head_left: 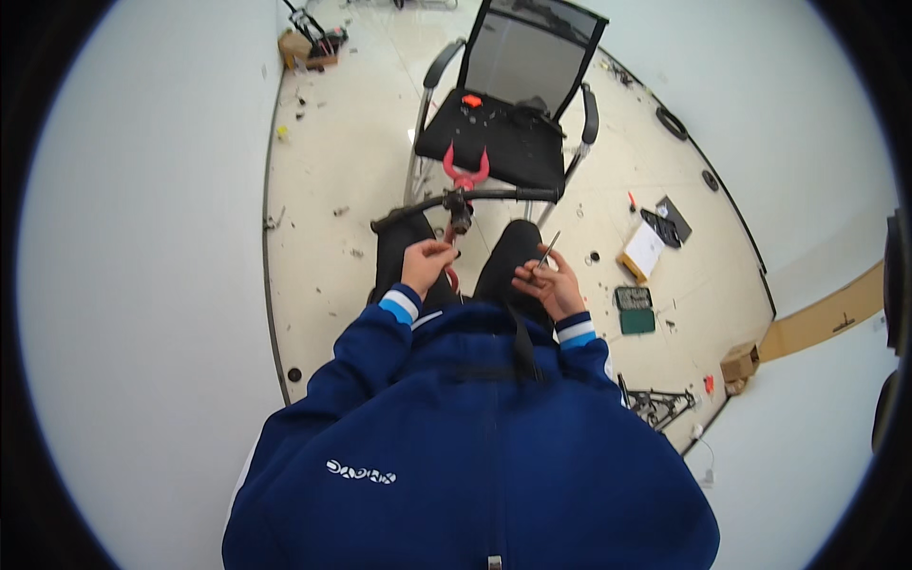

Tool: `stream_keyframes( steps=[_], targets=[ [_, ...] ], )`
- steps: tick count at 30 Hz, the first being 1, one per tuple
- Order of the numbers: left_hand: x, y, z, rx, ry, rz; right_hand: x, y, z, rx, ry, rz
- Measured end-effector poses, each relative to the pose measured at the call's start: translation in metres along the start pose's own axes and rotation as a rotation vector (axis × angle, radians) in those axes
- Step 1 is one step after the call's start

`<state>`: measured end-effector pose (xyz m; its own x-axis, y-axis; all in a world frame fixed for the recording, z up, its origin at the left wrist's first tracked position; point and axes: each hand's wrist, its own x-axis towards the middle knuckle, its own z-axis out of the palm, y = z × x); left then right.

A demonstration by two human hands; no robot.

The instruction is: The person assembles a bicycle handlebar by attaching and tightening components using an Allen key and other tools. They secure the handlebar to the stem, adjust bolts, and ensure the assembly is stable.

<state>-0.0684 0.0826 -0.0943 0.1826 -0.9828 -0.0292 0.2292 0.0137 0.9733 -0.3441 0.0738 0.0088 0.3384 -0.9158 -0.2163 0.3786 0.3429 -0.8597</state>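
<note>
My left hand (429, 266) is closed in a pinch close to the stem of a black handlebar (499, 195); whatever is between its fingertips is too small to make out. In my right hand (554, 283), above the right thigh, a thin metal rod-like tool (552, 245) points up and away. The handlebar lies crosswise over my knees, joined to a red bicycle fork (466, 169) whose two prongs point toward the chair. Part of the red frame below the stem is hidden behind my left hand.
Facing me is a black office chair (499, 142) with an orange-red object (471, 101) and small parts on its seat. Right on the floor lie an open green tool case (636, 320), a white-topped box (642, 251) and a black case (667, 228). A wall (152, 285) stands left.
</note>
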Motion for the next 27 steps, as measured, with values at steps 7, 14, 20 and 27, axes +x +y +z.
stream_keyframes(
  steps=[7,14,20,27],
  targets=[
    [-0.010,0.022,0.004,0.034,-0.003,0.010,0.012,0.039,0.006,-0.084,-0.053,0.134],
    [0.002,0.025,-0.004,0.052,0.033,0.056,0.030,0.043,0.016,-0.153,-0.089,0.118],
    [-0.004,0.021,0.014,-0.032,0.042,0.011,0.048,0.029,0.020,-0.184,-0.089,0.142],
    [0.000,0.031,0.024,-0.024,0.086,-0.049,0.044,0.038,0.035,-0.238,-0.157,0.214]
  ],
)
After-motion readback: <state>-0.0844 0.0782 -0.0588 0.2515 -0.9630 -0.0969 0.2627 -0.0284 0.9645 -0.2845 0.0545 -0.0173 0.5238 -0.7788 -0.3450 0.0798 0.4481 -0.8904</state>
